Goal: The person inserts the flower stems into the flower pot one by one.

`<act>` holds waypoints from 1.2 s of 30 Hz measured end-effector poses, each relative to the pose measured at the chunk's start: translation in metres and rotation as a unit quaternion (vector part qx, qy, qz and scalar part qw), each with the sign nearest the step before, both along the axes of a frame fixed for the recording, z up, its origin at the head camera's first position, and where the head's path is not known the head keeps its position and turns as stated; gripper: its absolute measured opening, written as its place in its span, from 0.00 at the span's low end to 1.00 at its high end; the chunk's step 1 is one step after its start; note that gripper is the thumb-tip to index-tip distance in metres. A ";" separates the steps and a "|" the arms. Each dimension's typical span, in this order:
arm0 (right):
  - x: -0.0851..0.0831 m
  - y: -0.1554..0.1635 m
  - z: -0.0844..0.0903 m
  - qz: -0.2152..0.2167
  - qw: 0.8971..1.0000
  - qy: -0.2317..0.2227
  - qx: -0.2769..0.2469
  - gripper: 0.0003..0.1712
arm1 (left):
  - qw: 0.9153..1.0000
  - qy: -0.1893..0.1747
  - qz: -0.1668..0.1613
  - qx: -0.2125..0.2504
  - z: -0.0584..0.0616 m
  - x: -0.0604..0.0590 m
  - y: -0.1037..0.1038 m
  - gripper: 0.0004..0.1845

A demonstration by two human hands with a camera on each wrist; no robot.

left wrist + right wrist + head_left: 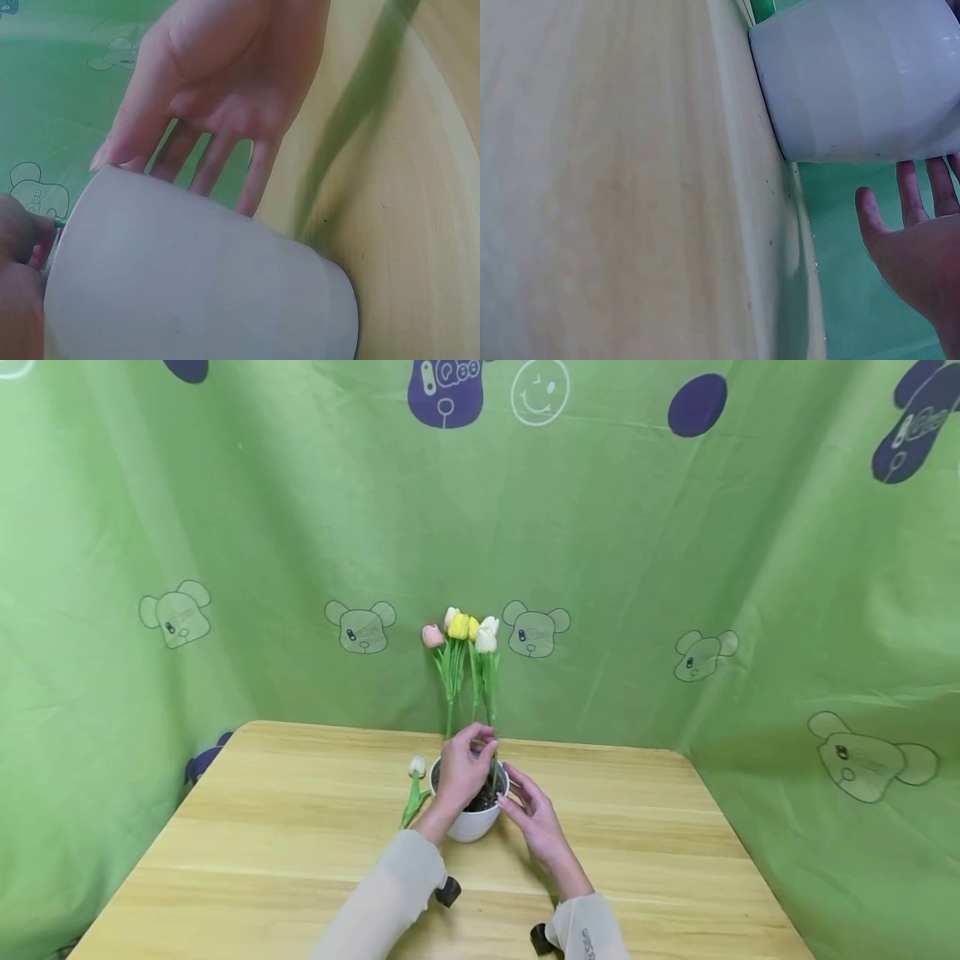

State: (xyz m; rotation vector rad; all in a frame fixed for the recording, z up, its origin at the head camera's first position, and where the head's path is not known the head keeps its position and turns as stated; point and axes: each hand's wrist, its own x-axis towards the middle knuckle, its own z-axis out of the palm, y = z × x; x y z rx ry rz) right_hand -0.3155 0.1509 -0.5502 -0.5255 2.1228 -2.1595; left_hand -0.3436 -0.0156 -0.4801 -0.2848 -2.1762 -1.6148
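Step in hand looks like seating a stem in the small round white ceramic pot (472, 822), which stands near the middle of the pale wooden table (300, 827), slightly toward its far edge. The left hand (463, 768) is above the pot mouth, fingers curled and pinching the green stem of the artificial tulip bunch (465, 635) (pink, yellow and white heads) that stands upright in the pot. The right hand (534, 814) is just beside the pot's right wall with fingers straight and relaxed; contact with the rim can't be confirmed from the head view. One more white-headed artificial tulip (415, 789) lies on the table just left of the pot, touching or nearly touching it. My read: most stems are in and one is left out. Next move probably calls for letting go of the held stem without tipping the bunch, keeping the pot steady, then reaching left for the loose tulip. View differences: only the head view shows the flower heads and the loose tulip. The left wrist view shows the pot wall close up, the left palm with fingers reaching past the rim, and a green leaf blur. The right wrist view shows the pot's base on the table and the right hand's straight fingers slightly spread, holding nothing. Green cartoon-bear printed cloth (675, 568) backs the scene.
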 end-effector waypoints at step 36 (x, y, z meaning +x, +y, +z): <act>0.001 -0.002 -0.002 -0.013 1.000 -0.013 0.002 0.37 | 0.999 -0.027 0.033 0.027 0.002 0.002 -0.004 0.19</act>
